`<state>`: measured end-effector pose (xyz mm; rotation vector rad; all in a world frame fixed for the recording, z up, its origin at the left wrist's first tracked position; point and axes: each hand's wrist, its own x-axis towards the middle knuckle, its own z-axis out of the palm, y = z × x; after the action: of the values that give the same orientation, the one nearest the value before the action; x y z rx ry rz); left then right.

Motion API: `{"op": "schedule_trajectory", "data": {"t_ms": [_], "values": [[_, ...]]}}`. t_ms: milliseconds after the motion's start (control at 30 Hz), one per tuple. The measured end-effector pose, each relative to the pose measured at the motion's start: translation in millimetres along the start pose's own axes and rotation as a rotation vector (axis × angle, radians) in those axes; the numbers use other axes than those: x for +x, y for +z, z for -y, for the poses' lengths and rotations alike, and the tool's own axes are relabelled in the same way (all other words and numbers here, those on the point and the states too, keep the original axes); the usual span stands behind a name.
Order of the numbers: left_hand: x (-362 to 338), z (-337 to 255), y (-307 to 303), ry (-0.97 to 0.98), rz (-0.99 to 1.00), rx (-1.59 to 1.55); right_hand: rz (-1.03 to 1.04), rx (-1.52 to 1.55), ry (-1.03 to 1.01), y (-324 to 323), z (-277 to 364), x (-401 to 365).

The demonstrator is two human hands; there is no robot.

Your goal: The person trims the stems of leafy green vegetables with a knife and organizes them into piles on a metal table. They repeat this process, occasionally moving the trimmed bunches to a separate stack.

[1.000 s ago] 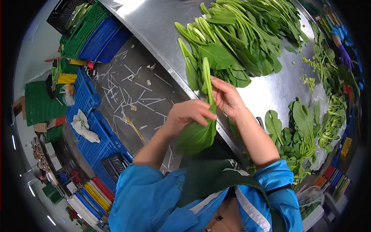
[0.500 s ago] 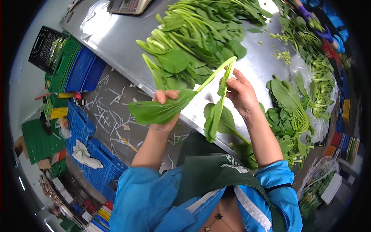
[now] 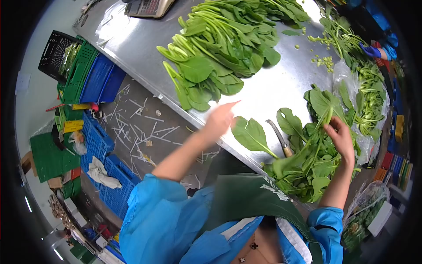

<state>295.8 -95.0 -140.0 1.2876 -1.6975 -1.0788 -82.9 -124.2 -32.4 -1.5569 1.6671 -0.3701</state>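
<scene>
My left hand (image 3: 218,121) is blurred over the table's near edge, one finger stretched out and nothing visible in it. Over the pile of leafy greens (image 3: 323,169) on the right, my right hand (image 3: 340,138) pinches a bent leafy green stalk (image 3: 317,137), whose lower leaf is smeared by motion. A curved knife (image 3: 278,135) with a wooden handle lies left of that pile. Beside the knife, a single broad leaf (image 3: 250,134) rests on the metal. Beyond my left hand, a large heap of leafy greens (image 3: 224,48) has its pale stems towards the left.
The metal table (image 3: 145,57) carries a scale (image 3: 147,8) at its far left. Clear plastic (image 3: 340,77) lies under greens at right, where another person's gloved hand (image 3: 371,50) works. Blue crates (image 3: 112,171) and scattered white strips are on the floor left.
My left hand has let go of the leafy green stalk and swung right, away from its leaf. My right hand has carried the stalk right and down to the near pile, uncovering the knife.
</scene>
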Motion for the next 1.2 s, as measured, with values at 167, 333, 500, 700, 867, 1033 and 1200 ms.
{"op": "schedule_trajectory", "data": {"t_ms": [167, 333, 500, 700, 867, 1033, 1200], "values": [[56, 37, -86, 0.183, -0.295, 0.839, -0.028, -0.086, -0.139, 65, 20, 20], [51, 61, -134, 0.006, -0.339, 0.259, 0.170, 0.012, -0.432, 169, 99, 57], [14, 89, -140, -0.208, -0.616, -0.228, 0.072, 0.068, -0.564, 247, 149, 92], [-20, 99, -137, 0.032, -0.630, -0.504, 0.628, 0.531, 0.049, 287, 169, 133], [-30, 103, -122, 0.025, -0.426, -0.092, 0.700, 0.660, 0.204, 309, 188, 139], [-43, 109, -148, -0.126, -0.537, -0.460, 0.422, 0.717, 0.188, 315, 158, 148], [23, 84, -152, -0.058, -0.689, 0.221, 0.452, 0.739, 0.164, 322, 157, 145]]}}
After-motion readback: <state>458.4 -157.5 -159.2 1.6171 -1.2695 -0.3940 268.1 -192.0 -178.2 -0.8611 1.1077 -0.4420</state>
